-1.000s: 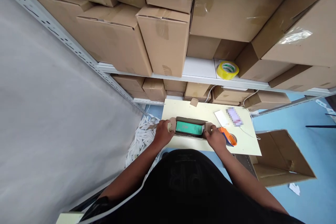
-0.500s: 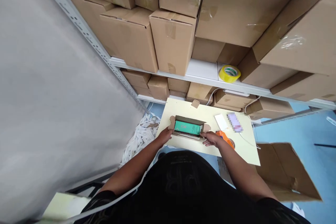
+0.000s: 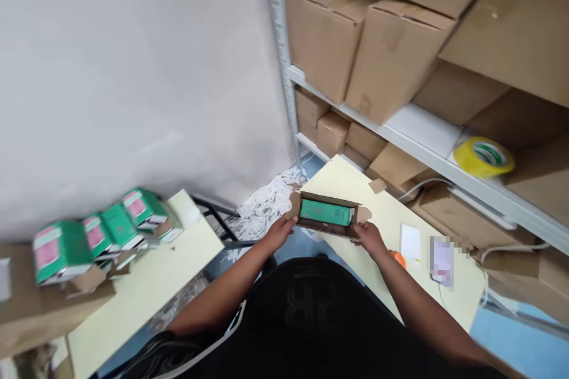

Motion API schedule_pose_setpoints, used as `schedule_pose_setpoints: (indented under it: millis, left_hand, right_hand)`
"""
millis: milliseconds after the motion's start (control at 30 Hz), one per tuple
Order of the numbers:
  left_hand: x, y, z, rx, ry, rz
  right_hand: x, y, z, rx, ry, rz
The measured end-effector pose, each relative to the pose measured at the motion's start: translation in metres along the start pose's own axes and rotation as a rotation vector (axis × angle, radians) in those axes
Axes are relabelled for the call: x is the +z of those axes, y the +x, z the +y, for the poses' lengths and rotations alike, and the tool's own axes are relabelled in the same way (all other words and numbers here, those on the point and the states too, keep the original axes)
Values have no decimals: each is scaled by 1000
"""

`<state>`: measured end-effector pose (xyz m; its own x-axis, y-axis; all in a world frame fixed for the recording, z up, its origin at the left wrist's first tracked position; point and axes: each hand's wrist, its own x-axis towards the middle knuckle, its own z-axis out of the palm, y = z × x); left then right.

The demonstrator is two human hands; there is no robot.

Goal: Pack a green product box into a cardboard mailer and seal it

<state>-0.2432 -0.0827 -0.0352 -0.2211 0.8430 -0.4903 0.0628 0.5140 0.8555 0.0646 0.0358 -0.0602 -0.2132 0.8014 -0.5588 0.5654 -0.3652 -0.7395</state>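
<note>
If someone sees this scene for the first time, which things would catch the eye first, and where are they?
First comes the open cardboard carton with a green box inside, held at its ends by the left hand and the right hand in the middle of the view. Next come the pile of green and pink boxes at the left, and the yellow tape roll on the white shelf at the right.

View swings left: head turns, second table (image 3: 146, 284) with stacked green boxes (image 3: 102, 234) comes into frame. Open carton (image 3: 326, 226) with its green box (image 3: 326, 212) no longer sits mid-table; left hand (image 3: 278, 232) and right hand (image 3: 368, 237) now hold it partly past the work table (image 3: 355, 180) edge, right hand clear of orange tape dispenser (image 3: 399, 259)
</note>
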Motion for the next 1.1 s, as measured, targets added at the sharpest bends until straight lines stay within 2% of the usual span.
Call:
schedule_pose_setpoints:
  millis: [133,267,367,467,567,633,733,900,1100]
  left_hand:
    - [-46,-55,-9,110,-44,62]
    - [-99,-121,-36,236,-235,131]
    - [-140,-170,-77,201,-300,300]
    - [-184,-220,-129,84,-250,507]
    - [-226,-272,-178,6,-185,667]
    - [-252,-305,-204,-39,-161,740]
    - [-285,-344,-232,-91,-171,834]
    - [-328,-380,-251,-86,-174,972]
    - [-389,-405,-236,-52,13,1120]
  right_hand:
    - [28,-7,-35,-117,-108,-48]
    - [78,-21,-68,-203,-131,-137]
    - [132,-39,-91,-246,-167,-206]
    - [197,-63,-111,-291,-208,-252]
    - [263,-88,-127,-327,-256,-289]
    - [304,-104,-135,-332,-283,-322]
    - [356,-125,-146,-331,-280,-387]
    - [419,-147,-167,-342,-322,-516]
    - [478,-151,-200,-392,-492,-627]
